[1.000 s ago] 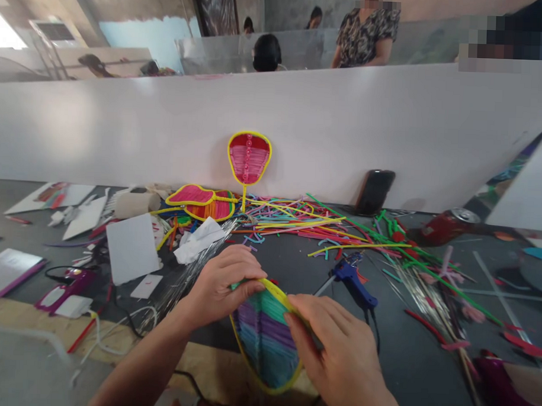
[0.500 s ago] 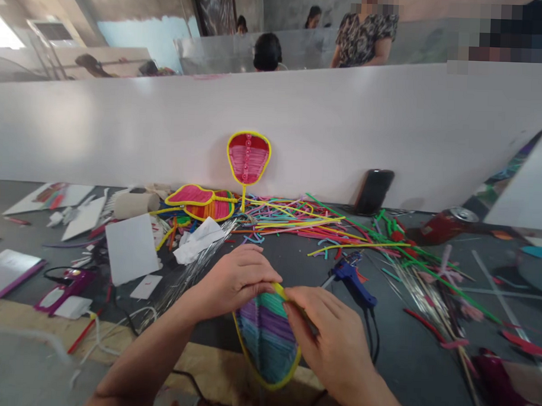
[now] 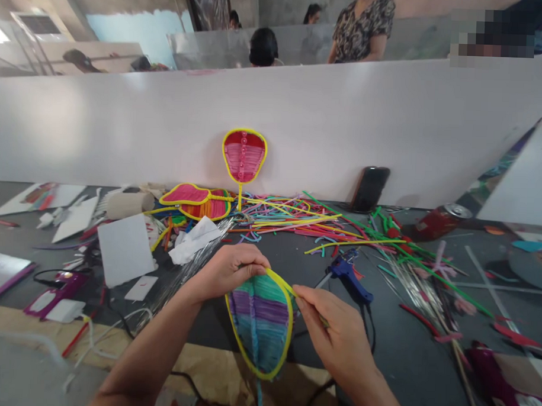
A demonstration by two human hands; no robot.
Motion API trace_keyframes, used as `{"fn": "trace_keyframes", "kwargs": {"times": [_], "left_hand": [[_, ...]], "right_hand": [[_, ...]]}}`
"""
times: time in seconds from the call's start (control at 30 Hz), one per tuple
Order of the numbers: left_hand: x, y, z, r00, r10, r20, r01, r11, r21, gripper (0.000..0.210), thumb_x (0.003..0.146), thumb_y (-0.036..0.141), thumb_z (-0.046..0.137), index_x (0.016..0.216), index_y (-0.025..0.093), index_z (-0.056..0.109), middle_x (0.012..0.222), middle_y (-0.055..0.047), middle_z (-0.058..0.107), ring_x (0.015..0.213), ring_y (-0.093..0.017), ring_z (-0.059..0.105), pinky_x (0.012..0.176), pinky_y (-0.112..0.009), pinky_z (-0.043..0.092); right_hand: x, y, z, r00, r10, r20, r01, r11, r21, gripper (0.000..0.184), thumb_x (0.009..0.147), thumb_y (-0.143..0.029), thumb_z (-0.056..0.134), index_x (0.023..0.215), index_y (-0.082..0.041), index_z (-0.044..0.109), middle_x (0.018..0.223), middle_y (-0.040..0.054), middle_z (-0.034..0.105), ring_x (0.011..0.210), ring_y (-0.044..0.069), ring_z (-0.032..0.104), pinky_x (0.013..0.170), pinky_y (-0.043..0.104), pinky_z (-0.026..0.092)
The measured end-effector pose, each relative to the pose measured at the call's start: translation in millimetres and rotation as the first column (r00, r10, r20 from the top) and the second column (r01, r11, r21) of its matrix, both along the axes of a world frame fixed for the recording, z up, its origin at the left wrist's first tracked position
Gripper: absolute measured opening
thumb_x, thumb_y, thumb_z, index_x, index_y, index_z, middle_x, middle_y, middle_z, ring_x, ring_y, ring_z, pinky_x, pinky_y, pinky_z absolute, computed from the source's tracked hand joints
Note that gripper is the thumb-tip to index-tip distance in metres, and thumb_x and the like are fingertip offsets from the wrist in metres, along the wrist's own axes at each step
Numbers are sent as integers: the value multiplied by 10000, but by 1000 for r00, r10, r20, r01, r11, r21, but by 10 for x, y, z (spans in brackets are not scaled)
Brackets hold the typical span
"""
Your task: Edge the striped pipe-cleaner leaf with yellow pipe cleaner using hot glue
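A leaf-shaped panel (image 3: pixel 267 324) of teal, green and purple pipe cleaners, edged in yellow, is held above the table's near edge. My left hand (image 3: pixel 233 270) is closed on its upper left rim, thumb and fingers pinching. My right hand (image 3: pixel 331 320) pinches a yellow pipe cleaner (image 3: pixel 281 278) that runs along the panel's upper right edge; its fingertips are a little outside the rim. A blue stem hangs from the panel's lower tip. Nearest to my right hand lies a blue glue gun (image 3: pixel 352 278).
Pipe cleaners (image 3: pixel 292 218) lie heaped along the white partition (image 3: pixel 167 134). A pink, yellow-edged paddle shape (image 3: pixel 245 157) stands against it. A phone (image 3: pixel 370 188) and a red can (image 3: pixel 441 222) are at right. White cards (image 3: pixel 126 249) and cables are at left. People are beyond the partition.
My right hand has moved outward to the right, off the rim, drawing the yellow pipe cleaner with it. More of the panel's face shows. The left hand keeps its grip.
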State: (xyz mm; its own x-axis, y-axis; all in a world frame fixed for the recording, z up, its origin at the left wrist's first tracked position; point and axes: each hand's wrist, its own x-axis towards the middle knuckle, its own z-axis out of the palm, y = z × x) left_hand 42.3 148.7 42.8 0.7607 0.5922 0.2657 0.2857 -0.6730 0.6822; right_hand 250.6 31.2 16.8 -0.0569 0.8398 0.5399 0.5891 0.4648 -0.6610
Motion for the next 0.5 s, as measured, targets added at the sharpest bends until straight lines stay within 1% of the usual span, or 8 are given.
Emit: {"fn": "trace_keyframes", "kwargs": {"times": [0.17, 0.3, 0.5], "left_hand": [[26, 19, -35, 1000, 19, -3, -19, 999, -27, 271, 929, 341, 516, 833, 170, 703, 782, -47, 700, 754, -158, 648, 793, -279, 517], [36, 20, -46, 999, 42, -6, -42, 999, -30, 250, 922, 318, 528, 823, 169, 703, 782, -42, 704, 747, -153, 651, 778, -265, 517], [43, 17, -69, 998, 62, -14, -62, 997, -41, 216, 911, 285, 542, 839, 171, 711, 796, -42, 711, 760, -156, 656, 769, -262, 520]], "right_hand": [[-16, -22, -70, 999, -10, 34, 10, 1000, -12, 227, 915, -161, 483, 1046, -196, 664, 877, 46, 762, 749, 155, 724, 662, 234, 574], [-46, -49, -99, 997, -17, 74, 15, 1000, 20, 223, 922, -169, 486, 1074, -177, 649, 880, 53, 761, 740, 154, 719, 665, 241, 568], [-129, -51, -155, 976, -133, 175, 111, 986, 128, 204, 913, -234, 525, 1043, -149, 656, 809, 75, 761, 666, 175, 715, 617, 250, 565]]}}
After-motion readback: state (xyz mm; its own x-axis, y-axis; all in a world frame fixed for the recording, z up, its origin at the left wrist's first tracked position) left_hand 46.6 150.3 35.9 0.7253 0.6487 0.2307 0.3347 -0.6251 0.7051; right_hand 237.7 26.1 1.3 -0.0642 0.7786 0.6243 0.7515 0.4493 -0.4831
